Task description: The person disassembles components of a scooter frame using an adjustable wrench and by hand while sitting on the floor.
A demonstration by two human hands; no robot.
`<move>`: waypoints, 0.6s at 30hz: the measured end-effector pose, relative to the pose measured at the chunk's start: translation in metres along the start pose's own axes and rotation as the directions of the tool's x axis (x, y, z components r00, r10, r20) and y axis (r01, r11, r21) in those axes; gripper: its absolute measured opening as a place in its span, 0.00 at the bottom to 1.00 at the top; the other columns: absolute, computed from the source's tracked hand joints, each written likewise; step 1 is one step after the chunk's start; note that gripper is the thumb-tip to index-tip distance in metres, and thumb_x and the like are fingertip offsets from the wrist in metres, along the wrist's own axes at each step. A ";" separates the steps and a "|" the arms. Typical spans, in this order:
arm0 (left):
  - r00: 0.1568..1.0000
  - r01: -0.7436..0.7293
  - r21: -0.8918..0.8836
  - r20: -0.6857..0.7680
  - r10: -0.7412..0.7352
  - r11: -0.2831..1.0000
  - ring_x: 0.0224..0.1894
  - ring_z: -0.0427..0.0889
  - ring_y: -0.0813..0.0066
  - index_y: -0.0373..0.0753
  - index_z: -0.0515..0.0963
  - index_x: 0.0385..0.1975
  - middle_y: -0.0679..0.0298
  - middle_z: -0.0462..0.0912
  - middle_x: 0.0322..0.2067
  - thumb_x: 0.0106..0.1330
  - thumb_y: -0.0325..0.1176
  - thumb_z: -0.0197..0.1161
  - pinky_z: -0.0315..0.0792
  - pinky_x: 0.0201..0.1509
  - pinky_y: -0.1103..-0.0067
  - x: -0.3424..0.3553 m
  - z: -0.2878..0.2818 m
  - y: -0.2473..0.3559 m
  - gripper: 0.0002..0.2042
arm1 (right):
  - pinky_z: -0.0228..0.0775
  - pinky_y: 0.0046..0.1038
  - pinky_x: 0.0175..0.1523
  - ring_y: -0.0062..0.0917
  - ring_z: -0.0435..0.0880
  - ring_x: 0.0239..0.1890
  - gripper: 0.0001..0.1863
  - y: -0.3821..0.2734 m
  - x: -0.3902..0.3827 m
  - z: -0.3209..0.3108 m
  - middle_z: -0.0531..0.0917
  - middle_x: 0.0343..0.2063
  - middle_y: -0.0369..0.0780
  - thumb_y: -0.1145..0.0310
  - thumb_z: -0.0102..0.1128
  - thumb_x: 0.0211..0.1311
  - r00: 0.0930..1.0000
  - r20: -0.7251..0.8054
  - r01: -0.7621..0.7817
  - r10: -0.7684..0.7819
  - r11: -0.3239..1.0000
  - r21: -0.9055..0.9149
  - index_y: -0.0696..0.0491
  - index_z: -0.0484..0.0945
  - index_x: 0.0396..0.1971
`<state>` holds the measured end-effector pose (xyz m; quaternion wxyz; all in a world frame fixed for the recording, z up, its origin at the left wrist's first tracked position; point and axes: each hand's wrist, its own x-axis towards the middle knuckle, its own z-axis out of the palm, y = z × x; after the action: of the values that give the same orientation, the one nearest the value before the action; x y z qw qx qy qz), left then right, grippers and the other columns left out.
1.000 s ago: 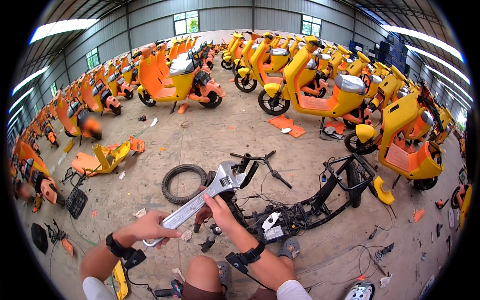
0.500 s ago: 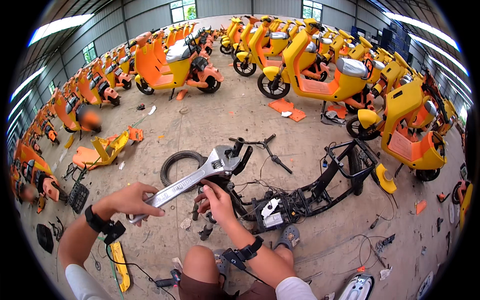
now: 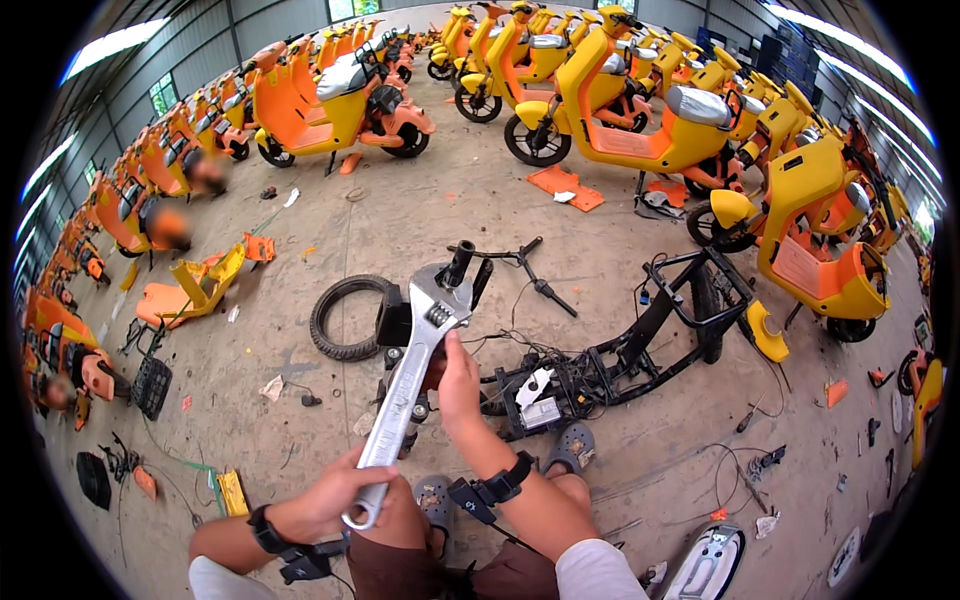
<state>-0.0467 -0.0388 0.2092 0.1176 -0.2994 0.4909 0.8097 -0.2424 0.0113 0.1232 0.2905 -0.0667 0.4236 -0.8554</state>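
Observation:
A large silver adjustable wrench (image 3: 398, 400) slants up from my lap, its jaws at the black steering tube (image 3: 458, 266) of a stripped scooter frame (image 3: 648, 365). Whether the jaws grip the tube I cannot tell. My left hand (image 3: 335, 492) is closed around the handle near its ring end. Just below the wrench head is my right hand (image 3: 460, 392), thumb side up beside the jaw; its other fingers are mostly hidden. Exposed wiring and a silver box (image 3: 541, 412) sit in the frame's middle, to the right of my right hand.
Behind the frame lie a loose tyre (image 3: 335, 318) and a black handlebar (image 3: 541, 285). Yellow-orange body panels (image 3: 200, 285) are on the floor at left. Rows of yellow scooters (image 3: 640, 130) stand beyond. Cables and a silver-white part (image 3: 708, 562) lie at lower right.
My left hand has swung the wrench handle down and right, toward my lap, so the wrench stands steeper. My right hand has moved slightly right and up to the wrench head. The view has shifted slightly.

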 end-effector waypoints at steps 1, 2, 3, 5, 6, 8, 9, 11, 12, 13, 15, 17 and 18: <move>0.999 0.006 -0.081 0.032 -0.003 0.997 0.16 0.75 0.65 0.36 0.65 0.48 0.58 0.73 0.20 0.68 0.31 0.52 0.68 0.19 0.75 0.005 0.011 -0.011 0.12 | 0.72 0.22 0.30 0.22 0.80 0.23 0.28 -0.007 -0.007 0.006 0.83 0.25 0.43 0.51 0.35 0.73 0.999 0.032 -0.024 0.022 0.998 0.053 0.59 0.78 0.34; 0.998 0.017 -0.159 0.070 -0.005 0.987 0.17 0.74 0.65 0.35 0.66 0.47 0.58 0.72 0.20 0.69 0.32 0.51 0.67 0.20 0.74 0.011 0.023 -0.021 0.11 | 0.72 0.22 0.30 0.22 0.80 0.23 0.30 -0.013 -0.012 0.007 0.83 0.25 0.42 0.49 0.33 0.73 0.998 0.058 -0.046 0.040 0.994 0.103 0.59 0.78 0.34; 0.990 0.074 -0.297 0.136 -0.035 0.952 0.17 0.71 0.67 0.35 0.67 0.45 0.60 0.70 0.19 0.69 0.31 0.51 0.66 0.21 0.74 0.019 0.029 -0.032 0.10 | 0.74 0.25 0.27 0.24 0.81 0.23 0.34 -0.008 -0.006 0.000 0.83 0.24 0.44 0.45 0.28 0.73 0.998 0.063 -0.021 0.020 1.000 0.020 0.60 0.78 0.34; 0.983 0.150 -0.464 0.162 -0.082 0.873 0.15 0.65 0.72 0.36 0.69 0.40 0.63 0.66 0.19 0.69 0.31 0.51 0.63 0.21 0.73 0.027 0.046 -0.042 0.06 | 0.74 0.26 0.23 0.28 0.80 0.17 0.42 -0.004 -0.003 -0.004 0.83 0.24 0.49 0.35 0.27 0.67 0.980 0.176 -0.108 0.095 0.992 0.066 0.63 0.76 0.39; 0.985 0.128 -0.457 0.162 -0.059 0.880 0.15 0.65 0.72 0.37 0.69 0.40 0.63 0.66 0.19 0.69 0.31 0.52 0.63 0.21 0.73 0.032 0.052 -0.048 0.06 | 0.73 0.25 0.22 0.29 0.80 0.16 0.44 -0.007 -0.002 -0.012 0.83 0.24 0.49 0.34 0.27 0.65 0.956 0.245 -0.179 0.160 0.982 0.057 0.64 0.77 0.37; 0.989 0.079 -0.435 0.149 -0.015 0.897 0.16 0.65 0.72 0.38 0.68 0.39 0.64 0.66 0.19 0.69 0.31 0.53 0.63 0.21 0.74 0.042 0.057 -0.058 0.05 | 0.71 0.23 0.21 0.27 0.79 0.15 0.42 -0.026 -0.005 -0.015 0.83 0.24 0.50 0.35 0.31 0.65 0.923 0.288 -0.240 0.256 0.967 -0.091 0.64 0.77 0.36; 0.991 0.055 -0.433 0.131 0.003 0.900 0.16 0.65 0.74 0.39 0.67 0.39 0.65 0.66 0.19 0.69 0.29 0.55 0.63 0.20 0.75 0.045 0.060 -0.063 0.05 | 0.71 0.23 0.21 0.26 0.79 0.15 0.39 -0.031 -0.009 -0.019 0.83 0.25 0.50 0.37 0.35 0.66 0.919 0.287 -0.232 0.271 0.959 -0.165 0.64 0.76 0.37; 0.993 -0.012 -0.373 0.108 0.057 0.928 0.15 0.65 0.76 0.39 0.66 0.40 0.66 0.65 0.18 0.68 0.29 0.56 0.63 0.19 0.77 0.051 0.065 -0.072 0.07 | 0.70 0.22 0.21 0.25 0.79 0.16 0.30 -0.035 -0.012 -0.024 0.84 0.26 0.50 0.47 0.47 0.66 0.923 0.306 -0.151 0.234 0.951 -0.271 0.64 0.75 0.39; 0.992 -0.044 -0.344 0.093 0.081 0.938 0.15 0.66 0.77 0.39 0.65 0.41 0.67 0.65 0.18 0.68 0.29 0.57 0.64 0.18 0.77 0.053 0.064 -0.076 0.08 | 0.70 0.21 0.21 0.24 0.80 0.17 0.25 -0.033 -0.016 -0.024 0.84 0.27 0.51 0.53 0.52 0.65 0.936 0.293 -0.088 0.194 0.937 -0.338 0.65 0.75 0.40; 0.995 -0.019 -0.360 0.087 0.054 0.933 0.14 0.65 0.78 0.40 0.64 0.42 0.67 0.65 0.17 0.67 0.27 0.58 0.62 0.17 0.79 0.052 0.063 -0.077 0.10 | 0.70 0.21 0.23 0.22 0.80 0.18 0.22 -0.030 -0.018 -0.027 0.84 0.27 0.48 0.55 0.54 0.65 0.930 0.313 -0.084 0.191 0.942 -0.325 0.63 0.76 0.39; 0.994 -0.051 -0.283 0.079 0.076 0.958 0.13 0.64 0.79 0.39 0.64 0.43 0.67 0.65 0.18 0.67 0.27 0.58 0.62 0.16 0.79 0.042 0.050 -0.081 0.10 | 0.71 0.20 0.25 0.19 0.80 0.20 0.19 -0.024 -0.021 -0.025 0.85 0.26 0.45 0.58 0.56 0.65 0.919 0.362 -0.028 0.154 0.944 -0.330 0.62 0.78 0.38; 0.985 -0.154 -0.127 0.058 0.162 0.980 0.13 0.67 0.77 0.39 0.65 0.43 0.66 0.70 0.19 0.65 0.29 0.61 0.65 0.17 0.77 0.030 0.033 -0.083 0.12 | 0.71 0.20 0.28 0.17 0.80 0.23 0.18 -0.023 -0.025 -0.022 0.85 0.27 0.44 0.59 0.55 0.66 0.908 0.412 0.079 0.081 0.931 -0.357 0.62 0.79 0.36; 0.943 -0.324 0.120 -0.043 0.331 0.938 0.14 0.69 0.76 0.38 0.65 0.43 0.65 0.71 0.19 0.63 0.30 0.63 0.66 0.18 0.77 0.026 0.021 -0.088 0.14 | 0.73 0.22 0.36 0.19 0.82 0.31 0.19 -0.022 -0.029 -0.019 0.86 0.30 0.43 0.59 0.53 0.67 0.893 0.436 0.067 0.108 0.927 -0.369 0.63 0.79 0.39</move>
<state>-0.0321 0.0194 0.1373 -0.0178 -0.2319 0.5816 0.7795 -0.2349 0.0507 0.1319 0.3713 -0.3117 0.5010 -0.7169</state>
